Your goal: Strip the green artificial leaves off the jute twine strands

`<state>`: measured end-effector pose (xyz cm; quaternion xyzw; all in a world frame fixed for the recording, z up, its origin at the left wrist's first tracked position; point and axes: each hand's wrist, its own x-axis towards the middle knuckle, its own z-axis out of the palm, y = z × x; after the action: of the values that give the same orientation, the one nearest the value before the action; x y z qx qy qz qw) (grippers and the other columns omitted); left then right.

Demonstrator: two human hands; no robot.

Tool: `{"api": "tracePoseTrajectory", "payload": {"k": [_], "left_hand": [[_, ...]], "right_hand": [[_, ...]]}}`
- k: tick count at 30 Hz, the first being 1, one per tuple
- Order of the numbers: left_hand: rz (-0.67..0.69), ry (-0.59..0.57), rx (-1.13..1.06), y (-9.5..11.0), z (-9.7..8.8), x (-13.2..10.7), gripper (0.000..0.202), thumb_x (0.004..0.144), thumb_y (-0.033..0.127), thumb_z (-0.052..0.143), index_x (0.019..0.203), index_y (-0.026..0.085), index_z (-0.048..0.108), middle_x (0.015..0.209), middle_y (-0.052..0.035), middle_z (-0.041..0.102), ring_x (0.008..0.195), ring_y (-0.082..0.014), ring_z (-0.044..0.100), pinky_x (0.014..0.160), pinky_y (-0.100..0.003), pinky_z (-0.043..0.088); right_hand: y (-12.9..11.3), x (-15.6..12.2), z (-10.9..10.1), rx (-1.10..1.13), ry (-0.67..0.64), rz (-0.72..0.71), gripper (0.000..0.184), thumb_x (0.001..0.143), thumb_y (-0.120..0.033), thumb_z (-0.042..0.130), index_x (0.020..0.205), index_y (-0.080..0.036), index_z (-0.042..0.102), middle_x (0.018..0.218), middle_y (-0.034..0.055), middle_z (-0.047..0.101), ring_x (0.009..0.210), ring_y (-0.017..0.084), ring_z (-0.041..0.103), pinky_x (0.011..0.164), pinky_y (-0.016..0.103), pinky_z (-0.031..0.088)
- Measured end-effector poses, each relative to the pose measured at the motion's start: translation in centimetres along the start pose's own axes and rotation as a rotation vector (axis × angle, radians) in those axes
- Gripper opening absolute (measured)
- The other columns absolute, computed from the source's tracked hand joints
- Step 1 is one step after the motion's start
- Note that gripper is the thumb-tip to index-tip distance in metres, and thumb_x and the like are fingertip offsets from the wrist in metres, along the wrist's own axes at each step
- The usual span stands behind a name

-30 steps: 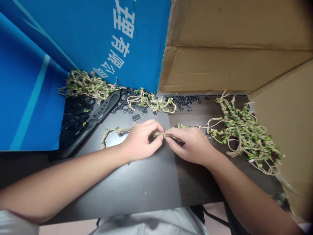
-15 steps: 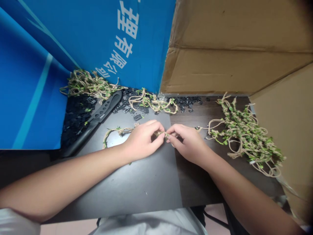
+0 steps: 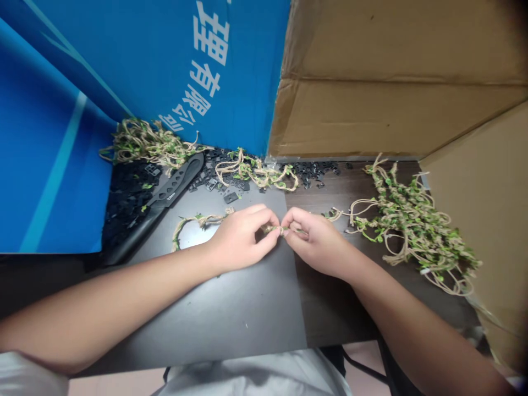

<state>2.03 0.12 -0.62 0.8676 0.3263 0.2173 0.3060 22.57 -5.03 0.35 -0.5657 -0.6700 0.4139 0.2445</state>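
Note:
A beige twine cord with small green leaves (image 3: 203, 220) curves across the grey mat and runs under my left hand (image 3: 247, 234). Thumb and fingers of that hand pinch the cord near the mat's right edge. My right hand (image 3: 311, 237) pinches the same cord just beside, its fingertips touching those of the left. A short stretch of cord shows between the two pinches; the exact spot under the fingertips is hidden. Past the right hand, thin twine ends (image 3: 335, 213) lie on the dark tabletop.
A heap of leafy twine (image 3: 412, 220) lies at right, another pile (image 3: 148, 143) at back left. A loose leafy strand (image 3: 258, 171) rests among black scraps (image 3: 315, 173). A black knife-shaped tool (image 3: 175, 187) lies at left. Blue panel (image 3: 247, 82) and cardboard (image 3: 350, 121) wall the back.
My right hand's fingertips have come closer to the left ones and pinch the cord more tightly together. The left hand keeps its hold. The view has shifted slightly.

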Motion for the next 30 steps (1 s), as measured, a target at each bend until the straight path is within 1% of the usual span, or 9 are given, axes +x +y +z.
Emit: {"api": "tracePoseTrajectory", "payload": {"k": [2, 4, 8, 11, 16, 22, 25, 28, 30], "left_hand": [[0.002, -0.016, 0.0, 0.2, -0.1, -0.1, 0.011, 0.093, 0.025, 0.058, 0.096, 0.02, 0.067, 0.087, -0.0017, 0.065, 0.079, -0.0151, 0.061, 0.071, -0.029, 0.042], [-0.001, -0.034, -0.001, 0.3, -0.3, -0.1, 0.011, 0.09, 0.024, 0.058, 0.094, 0.02, 0.067, 0.085, -0.0014, 0.065, 0.077, -0.0153, 0.061, 0.069, -0.029, 0.042], [-0.004, -0.051, -0.012, 0.5, -0.5, -0.2, 0.012, 0.086, 0.021, 0.057, 0.094, 0.02, 0.067, 0.084, -0.0011, 0.065, 0.072, -0.0147, 0.059, 0.066, -0.029, 0.041], [-0.004, -0.06, -0.024, 0.5, -0.6, -0.2, 0.013, 0.085, 0.019, 0.056, 0.093, 0.019, 0.067, 0.083, -0.0014, 0.065, 0.07, -0.0145, 0.058, 0.065, -0.028, 0.041], [0.013, -0.067, -0.053, 0.3, -0.6, -0.1, 0.015, 0.089, 0.017, 0.052, 0.089, 0.018, 0.067, 0.083, -0.0019, 0.066, 0.073, -0.0151, 0.059, 0.068, -0.028, 0.042], [0.035, -0.093, -0.105, 0.1, -0.9, -0.1, 0.021, 0.095, 0.018, 0.045, 0.089, 0.018, 0.066, 0.085, -0.0025, 0.067, 0.077, -0.0151, 0.061, 0.072, -0.028, 0.042], [0.038, -0.104, -0.103, 0.1, -1.1, -0.1, 0.02, 0.093, 0.018, 0.045, 0.088, 0.018, 0.064, 0.084, -0.0022, 0.066, 0.076, -0.0149, 0.06, 0.07, -0.028, 0.042], [0.05, -0.105, -0.048, 0.3, -0.9, -0.2, 0.014, 0.087, 0.017, 0.049, 0.091, 0.018, 0.063, 0.083, -0.002, 0.065, 0.073, -0.0153, 0.058, 0.067, -0.028, 0.041], [0.068, -0.074, 0.026, 0.5, -0.6, -0.3, 0.012, 0.085, 0.022, 0.056, 0.094, 0.019, 0.063, 0.083, -0.0017, 0.065, 0.071, -0.0156, 0.058, 0.065, -0.028, 0.041]], "right_hand": [[0.0, -0.1, 0.1, -0.033, -0.01, 0.026, 0.001, 0.087, -0.023, 0.058, 0.087, -0.023, 0.058, 0.058, -0.0087, 0.044, 0.054, 0.009, 0.036, 0.054, 0.023, 0.027], [0.1, -0.2, 0.2, -0.043, -0.025, 0.026, 0.005, 0.084, -0.023, 0.06, 0.086, -0.023, 0.064, 0.058, -0.0082, 0.044, 0.055, 0.009, 0.036, 0.054, 0.022, 0.029], [0.1, -0.1, 0.0, 0.007, -0.053, -0.002, 0.01, 0.084, -0.024, 0.06, 0.087, -0.022, 0.07, 0.062, -0.0062, 0.048, 0.058, 0.01, 0.038, 0.057, 0.022, 0.033], [0.1, -0.1, -0.3, 0.039, -0.076, -0.01, 0.009, 0.083, -0.024, 0.061, 0.084, -0.02, 0.07, 0.059, -0.0069, 0.039, 0.058, 0.009, 0.033, 0.055, 0.022, 0.03], [0.1, -0.1, -0.7, 0.055, -0.093, -0.015, 0.011, 0.085, -0.026, 0.063, 0.083, -0.02, 0.071, 0.059, -0.0069, 0.036, 0.057, 0.009, 0.03, 0.053, 0.023, 0.025], [0.1, -0.1, -0.8, 0.064, -0.063, -0.048, 0.015, 0.087, -0.029, 0.065, 0.081, -0.019, 0.074, 0.058, -0.0065, 0.038, 0.056, 0.008, 0.03, 0.053, 0.024, 0.025], [0.1, 0.0, -0.8, 0.055, -0.047, -0.054, 0.019, 0.088, -0.032, 0.066, 0.081, -0.018, 0.076, 0.057, -0.0055, 0.044, 0.056, 0.008, 0.032, 0.054, 0.024, 0.025], [0.1, 0.0, -0.8, 0.046, -0.035, -0.037, 0.02, 0.088, -0.033, 0.067, 0.082, -0.018, 0.078, 0.062, -0.0031, 0.056, 0.059, 0.009, 0.039, 0.055, 0.024, 0.029], [0.1, 0.0, -0.9, 0.057, -0.027, -0.033, 0.02, 0.087, -0.032, 0.067, 0.081, -0.018, 0.078, 0.064, -0.002, 0.062, 0.061, 0.01, 0.045, 0.058, 0.023, 0.033]]}}
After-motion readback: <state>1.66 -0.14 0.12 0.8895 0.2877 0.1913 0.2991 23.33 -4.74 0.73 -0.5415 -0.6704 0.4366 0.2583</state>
